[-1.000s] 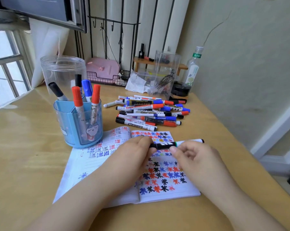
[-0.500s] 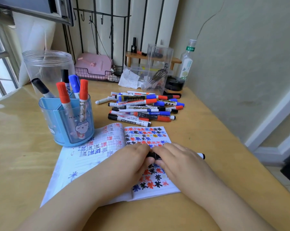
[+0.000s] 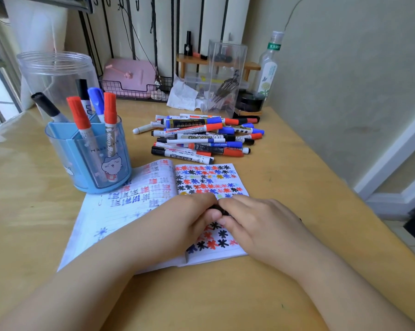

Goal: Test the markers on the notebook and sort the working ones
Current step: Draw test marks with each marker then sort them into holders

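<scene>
Your blue holder (image 3: 89,161) of sorted markers stands touching the notebook (image 3: 130,211); a hard tug could knock it. Your left hand (image 3: 177,225) and right hand (image 3: 261,225) both have fingers curled round the black marker (image 3: 217,209), low over the page. If the cap pops suddenly, the tip may smear. A second ago the marker was plainly visible; now your hands nearly hide it.
</scene>
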Demonstrator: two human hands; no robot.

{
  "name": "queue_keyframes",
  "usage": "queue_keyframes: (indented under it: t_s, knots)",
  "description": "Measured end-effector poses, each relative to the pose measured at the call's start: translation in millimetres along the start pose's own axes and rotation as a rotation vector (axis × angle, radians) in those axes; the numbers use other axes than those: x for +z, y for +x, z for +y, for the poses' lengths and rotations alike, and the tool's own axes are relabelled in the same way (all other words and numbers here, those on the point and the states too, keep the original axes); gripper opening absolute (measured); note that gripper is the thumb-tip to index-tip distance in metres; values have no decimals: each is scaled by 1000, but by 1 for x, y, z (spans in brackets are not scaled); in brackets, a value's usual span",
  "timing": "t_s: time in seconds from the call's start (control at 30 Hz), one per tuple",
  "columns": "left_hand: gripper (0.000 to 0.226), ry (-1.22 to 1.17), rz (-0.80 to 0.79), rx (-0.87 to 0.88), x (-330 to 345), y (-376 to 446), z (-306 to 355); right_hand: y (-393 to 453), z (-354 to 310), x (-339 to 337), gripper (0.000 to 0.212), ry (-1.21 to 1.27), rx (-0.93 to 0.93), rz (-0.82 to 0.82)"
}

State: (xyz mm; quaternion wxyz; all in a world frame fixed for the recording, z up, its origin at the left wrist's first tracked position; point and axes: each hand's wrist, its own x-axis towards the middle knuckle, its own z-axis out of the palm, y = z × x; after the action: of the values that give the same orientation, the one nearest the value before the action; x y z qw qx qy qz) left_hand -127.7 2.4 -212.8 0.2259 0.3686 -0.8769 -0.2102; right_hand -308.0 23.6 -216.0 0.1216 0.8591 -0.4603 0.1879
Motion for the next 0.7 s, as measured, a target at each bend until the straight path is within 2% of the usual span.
queue_keyframes:
  t_s: [0.17, 0.3, 0.4, 0.47, 0.57, 0.63, 0.7]
  knots:
    - [24, -33, 12, 27, 0, -1, 0, -3, 0, -4, 35, 51, 19, -81]
    - [33, -37, 11, 30, 0, -1, -2, -2, 2, -8, 51, 225, 97, -205]
    - [36, -43, -9, 38, -1, 0, -1, -2, 3, -10, 45, 239, 120, -233]
    - [35, -71, -19, 19, -3, -1, 0, 0, 2, -12, 45, 106, 57, -195]
    - [21, -122, -59, -58, -8, -1, 3, 3, 0, -18, 33, -116, -65, -86]
    - [16, -145, -84, -97, -9, 0, 4, 5, -2, -20, 12, -229, -185, -51]
    - [16, -123, -103, -88, -10, 0, 5, 4, -5, -20, 28, -244, -186, -92]
